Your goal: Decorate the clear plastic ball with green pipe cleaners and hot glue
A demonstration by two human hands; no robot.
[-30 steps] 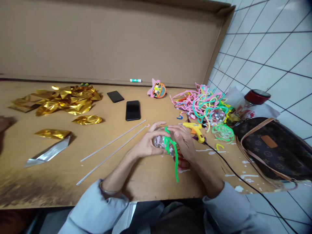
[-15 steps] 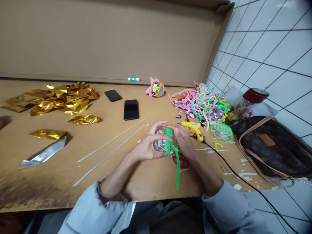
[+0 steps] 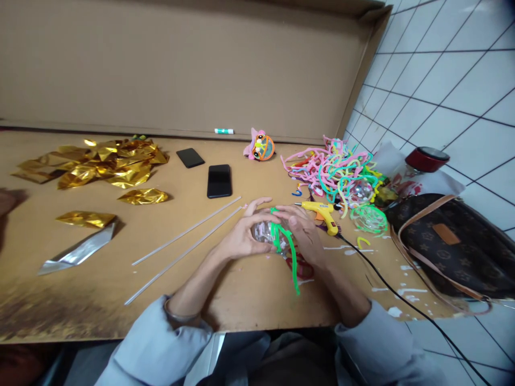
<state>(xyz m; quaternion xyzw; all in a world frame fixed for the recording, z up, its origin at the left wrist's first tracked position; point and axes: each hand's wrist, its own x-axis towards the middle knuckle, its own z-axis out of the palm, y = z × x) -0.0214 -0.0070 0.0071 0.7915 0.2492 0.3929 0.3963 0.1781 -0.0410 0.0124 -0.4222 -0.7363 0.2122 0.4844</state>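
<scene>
Clear ball (image 3: 262, 232) sits between both hands over the near-middle part of the table (image 3: 241, 300); can't tell if it touches the surface. Green fuzzy strip (image 3: 295, 262) runs across the ball's face, one loose end hanging toward the person. Left hand (image 3: 241, 236) is closed around the ball's left side, fingers above, thumb below. Right hand (image 3: 303, 233) is cupped on the right side, fingers over the top by the strip; its exact finger contact is partly hidden. Red loops (image 3: 302, 268) lie just below the right hand. Yellow glue gun (image 3: 317, 207) lies just beyond it, black cord (image 3: 384, 276) trailing right. Two thin sticks (image 3: 185, 254) lie left of the ball. Further out: black phone (image 3: 219, 181), tangled pile of colored strips (image 3: 317, 167), gold foil (image 3: 110, 167) far left, brown bag (image 3: 466, 244) at right.
</scene>
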